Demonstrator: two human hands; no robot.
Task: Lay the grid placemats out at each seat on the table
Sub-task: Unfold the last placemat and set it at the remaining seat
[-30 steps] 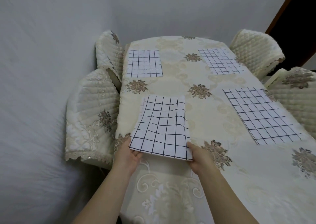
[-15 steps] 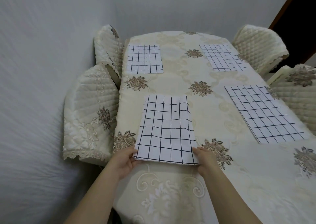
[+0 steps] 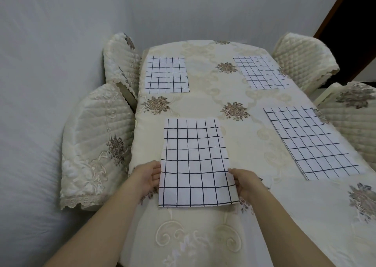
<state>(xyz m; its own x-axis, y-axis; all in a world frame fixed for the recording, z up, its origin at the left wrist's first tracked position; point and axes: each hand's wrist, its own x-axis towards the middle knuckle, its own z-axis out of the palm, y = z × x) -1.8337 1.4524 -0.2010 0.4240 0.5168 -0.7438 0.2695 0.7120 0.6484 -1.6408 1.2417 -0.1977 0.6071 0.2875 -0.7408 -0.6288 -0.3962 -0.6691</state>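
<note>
A white placemat with a black grid [image 3: 194, 162] lies on the cream tablecloth [image 3: 205, 105] at the near left seat. My left hand [image 3: 147, 177] holds its left edge and my right hand [image 3: 243, 182] holds its right edge, fingers tucked under the cloth. Three more grid placemats lie flat: one at the far left [image 3: 165, 74], one at the far right [image 3: 261, 72], one at the near right [image 3: 311, 142].
Quilted cream chair covers stand around the table: two on the left [image 3: 95, 144] [image 3: 121, 61], two on the right [image 3: 303, 59] [image 3: 354, 116]. A white wall runs along the left and back. A dark doorway [image 3: 358, 20] is at the upper right.
The near left placemat has come down flat onto the cloth and slid toward me. Both hands moved from its near corners up along its side edges.
</note>
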